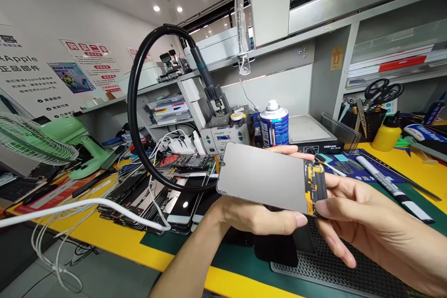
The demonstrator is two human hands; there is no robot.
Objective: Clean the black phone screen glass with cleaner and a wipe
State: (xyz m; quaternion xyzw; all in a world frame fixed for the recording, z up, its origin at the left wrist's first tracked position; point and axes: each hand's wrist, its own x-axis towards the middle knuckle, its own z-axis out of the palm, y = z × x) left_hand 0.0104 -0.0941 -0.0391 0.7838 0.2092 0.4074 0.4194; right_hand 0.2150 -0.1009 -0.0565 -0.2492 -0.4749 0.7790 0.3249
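A phone screen panel (263, 174) is held up over the bench, its plain grey back facing me. At its right end a dark strip with a gold flex cable (312, 186) shows. My left hand (258, 216) grips the panel from below, thumb along the near edge and fingertips showing past the far edge. My right hand (359, 207) pinches the flex cable end, thumb on top and the lower fingers spread beneath. Under the hands lie a dark, glossy phone-like slab (275, 247) and a grey perforated mat (331, 267).
Stacked phone screens (183, 200) and white cables (104, 202) lie left. A black hose (131, 98) arches from a soldering station (226, 137). Behind stands a blue spray can (274, 123). A marker (394, 188), yellow bottle (387, 134) and scissors (384, 91) are right; a green fan (75, 142) is far left.
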